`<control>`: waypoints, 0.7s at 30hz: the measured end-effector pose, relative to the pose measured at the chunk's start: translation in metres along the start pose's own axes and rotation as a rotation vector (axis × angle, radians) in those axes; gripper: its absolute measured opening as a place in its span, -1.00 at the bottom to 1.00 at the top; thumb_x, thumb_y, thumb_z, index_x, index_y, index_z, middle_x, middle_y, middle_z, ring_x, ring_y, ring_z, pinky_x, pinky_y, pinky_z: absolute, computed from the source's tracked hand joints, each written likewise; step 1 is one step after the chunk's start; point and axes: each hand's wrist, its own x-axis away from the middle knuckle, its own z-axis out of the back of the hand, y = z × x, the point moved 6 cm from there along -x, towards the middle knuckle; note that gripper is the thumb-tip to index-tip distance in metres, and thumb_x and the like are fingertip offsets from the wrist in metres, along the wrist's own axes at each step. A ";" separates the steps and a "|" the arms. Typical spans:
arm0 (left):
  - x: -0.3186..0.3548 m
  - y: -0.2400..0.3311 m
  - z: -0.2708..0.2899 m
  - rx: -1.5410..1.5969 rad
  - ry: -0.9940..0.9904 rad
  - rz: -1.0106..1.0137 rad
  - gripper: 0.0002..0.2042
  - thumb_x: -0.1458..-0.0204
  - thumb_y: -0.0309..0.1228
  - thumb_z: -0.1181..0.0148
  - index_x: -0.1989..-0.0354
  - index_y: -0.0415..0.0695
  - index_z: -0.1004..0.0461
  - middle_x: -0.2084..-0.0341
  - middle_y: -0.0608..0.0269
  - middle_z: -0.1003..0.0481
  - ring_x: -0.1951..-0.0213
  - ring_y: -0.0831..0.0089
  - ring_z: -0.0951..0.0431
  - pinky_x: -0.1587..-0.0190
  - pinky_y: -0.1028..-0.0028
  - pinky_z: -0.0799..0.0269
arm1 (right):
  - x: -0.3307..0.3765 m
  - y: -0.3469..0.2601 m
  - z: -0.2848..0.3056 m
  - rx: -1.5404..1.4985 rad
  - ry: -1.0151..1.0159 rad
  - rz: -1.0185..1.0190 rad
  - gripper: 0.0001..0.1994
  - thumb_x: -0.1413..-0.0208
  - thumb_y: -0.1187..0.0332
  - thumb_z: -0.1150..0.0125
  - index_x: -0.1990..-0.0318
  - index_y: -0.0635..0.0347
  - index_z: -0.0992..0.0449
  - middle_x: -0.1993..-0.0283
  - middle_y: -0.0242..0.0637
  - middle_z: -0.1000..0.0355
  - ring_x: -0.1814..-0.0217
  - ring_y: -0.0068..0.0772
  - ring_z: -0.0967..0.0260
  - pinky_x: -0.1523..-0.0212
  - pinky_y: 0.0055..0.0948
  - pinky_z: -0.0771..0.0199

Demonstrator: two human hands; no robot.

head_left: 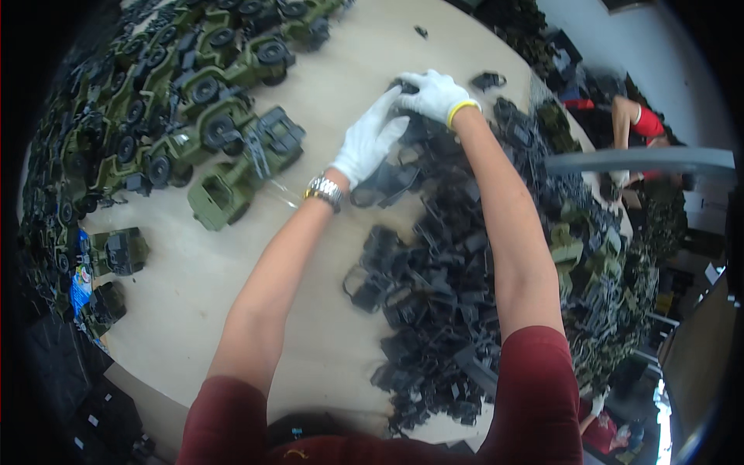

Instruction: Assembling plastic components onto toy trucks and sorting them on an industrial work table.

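My left hand [366,147], in a white glove, has its fingers stretched out and the thumb apart. Its fingertips reach up to a small black plastic part [403,87]. My right hand [435,98], gloved in white with a yellow cuff, is bent over that same part, which shows between its fingers; the rest of it is hidden. Both hands are above the far end of a heap of black plastic parts [434,271]. Left of my left hand lies a green toy truck [246,167] with a black piece on it.
Rows of green toy trucks [147,116] with black wheels crowd the left of the pale table [310,310]. A loose black part [488,80] lies beyond my right hand. At right are a grey curved bar [643,160], more green parts [566,248] and people in red sleeves [648,122].
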 end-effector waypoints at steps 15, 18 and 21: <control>0.083 0.017 -0.128 0.863 -0.134 -0.025 -0.38 -0.28 0.00 -0.07 -0.35 -0.21 -0.26 -0.23 0.08 -0.39 -0.23 0.30 -0.37 -0.26 0.34 -0.30 | 0.162 0.041 -0.048 -0.149 -0.353 0.239 -0.27 -0.13 -0.25 -0.03 -0.31 0.06 -0.40 -0.24 -0.04 -0.44 -0.37 -0.18 -0.31 -0.33 -0.30 -0.27; 0.112 0.028 -0.148 0.935 -0.135 -0.041 -0.40 -0.29 -0.10 -0.11 -0.37 -0.24 -0.22 -0.22 0.07 -0.38 -0.21 0.29 -0.39 -0.21 0.30 -0.37 | 0.196 0.034 -0.033 0.012 -0.401 -0.085 -0.37 -0.11 -0.17 -0.10 -0.15 0.13 -0.54 -0.21 -0.03 -0.46 -0.27 -0.09 -0.41 -0.30 -0.30 -0.30; 0.140 0.032 -0.164 0.975 -0.186 0.429 -0.36 -0.31 -0.12 -0.08 -0.44 -0.22 -0.10 -0.28 0.12 -0.32 -0.28 0.33 -0.31 -0.32 0.37 -0.22 | 0.233 0.027 -0.019 -0.039 -0.495 -0.146 -0.38 -0.07 -0.15 -0.14 -0.11 0.15 -0.56 -0.20 -0.02 -0.46 -0.26 -0.09 -0.42 -0.28 -0.28 -0.33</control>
